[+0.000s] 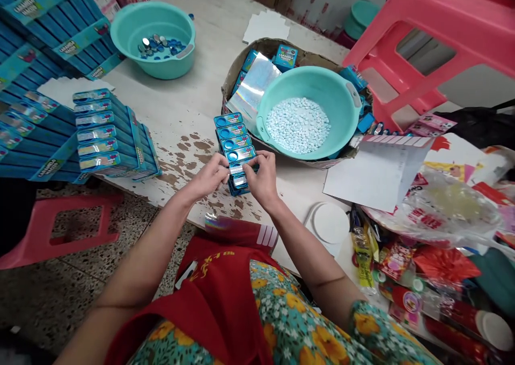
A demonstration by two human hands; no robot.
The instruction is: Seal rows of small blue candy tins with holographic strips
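A row of small blue boxes (240, 154) with round windows stands on the table in front of me. My left hand (211, 176) is at the row's left side, fingers bent and pressed together near a shiny clear strip (237, 169). On the right side, my right hand (263, 177) pinches at the same strip, thumb and forefinger on the box below it. The strip lies across one of the nearer boxes. Just beyond, a teal basin (341, 134) of small white pellets (298, 125) rests on a carton (231, 75) of blue boxes, beside shiny film sheets (257, 83).
Stacked blue boxes (115, 134) stand at the left. Another teal basin (173, 67) holds small metallic discs. White paper (370, 174), a round white lid (330, 223) and packaged goods (402, 263) lie at the right. A pink stool (410, 38) rises behind.
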